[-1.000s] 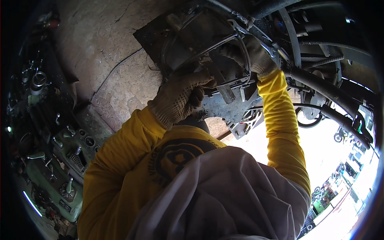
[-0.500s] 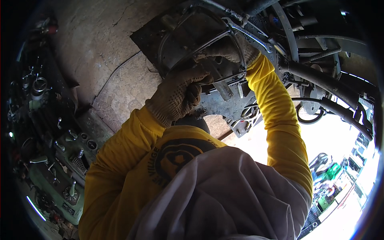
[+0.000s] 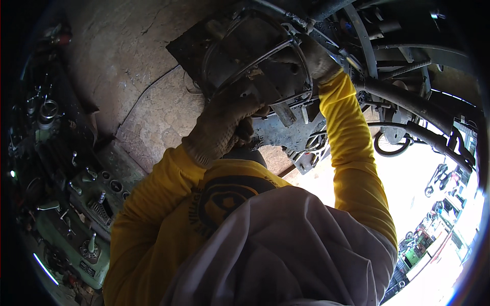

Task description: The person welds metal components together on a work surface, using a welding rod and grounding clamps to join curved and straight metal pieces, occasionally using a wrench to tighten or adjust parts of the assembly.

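Observation:
A round metal rod frame [image 3: 255, 65] with a straight crossbar stands over a dark flat plate [image 3: 186, 46]. My left hand [image 3: 222, 120], in a knitted work glove, is closed at the near left side of this frame, its fingers curled around the rod. My right hand [image 3: 317, 60], also gloved, is at the frame's far right side. Its fingers are in shadow, so their grip cannot be made out. Beside it shows a bit of an open-end wrench [image 3: 290, 28], mostly covered by the hand. A short flat metal bar [image 3: 284, 115] sticks out below the frame.
Dark pipes [image 3: 413, 102] and metal framework fill the right side. A black hose loop [image 3: 393, 145] hangs below them. A green machine [image 3: 81, 257] with levers and handwheels stands at left. A thin cable [image 3: 145, 97] crosses the brown floor [image 3: 112, 46].
My right hand has moved from inside the ring outward, up and right, over the wrench that lay in plain sight. My left hand has shifted slightly left and down.

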`<move>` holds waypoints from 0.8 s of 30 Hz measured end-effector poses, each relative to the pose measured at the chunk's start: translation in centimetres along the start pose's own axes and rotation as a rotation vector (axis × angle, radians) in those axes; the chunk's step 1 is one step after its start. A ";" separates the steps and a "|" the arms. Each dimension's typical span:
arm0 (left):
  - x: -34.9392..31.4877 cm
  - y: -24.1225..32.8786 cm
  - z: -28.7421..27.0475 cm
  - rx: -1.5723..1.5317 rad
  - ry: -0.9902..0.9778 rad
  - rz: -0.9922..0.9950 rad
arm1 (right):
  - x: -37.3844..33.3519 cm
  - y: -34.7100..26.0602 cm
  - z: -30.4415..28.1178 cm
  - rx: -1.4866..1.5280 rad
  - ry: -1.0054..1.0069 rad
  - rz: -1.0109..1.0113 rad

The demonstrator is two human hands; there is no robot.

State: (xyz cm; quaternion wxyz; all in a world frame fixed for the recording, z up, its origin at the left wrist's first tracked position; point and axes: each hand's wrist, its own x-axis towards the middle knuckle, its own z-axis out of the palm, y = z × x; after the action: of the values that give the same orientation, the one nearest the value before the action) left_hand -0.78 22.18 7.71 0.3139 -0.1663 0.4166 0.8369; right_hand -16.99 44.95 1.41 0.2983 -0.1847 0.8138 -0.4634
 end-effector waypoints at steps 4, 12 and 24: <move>-2.1 -0.1 0.6 0.398 0.179 0.041 | 0.6 3.2 -1.1 -0.367 -0.008 -0.290; -3.7 0.1 -1.7 0.940 0.100 0.440 | -3.6 3.2 -5.7 -1.245 0.367 -0.574; -4.1 -0.2 -4.1 1.097 0.119 0.582 | -17.7 0.3 6.9 0.515 1.029 -0.008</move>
State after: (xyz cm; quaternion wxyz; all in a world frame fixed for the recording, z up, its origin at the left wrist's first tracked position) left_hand 2.46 17.40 7.32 0.0889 0.0931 0.8306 0.5417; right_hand 0.87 50.82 4.00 -0.1025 0.1400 0.7144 -0.6779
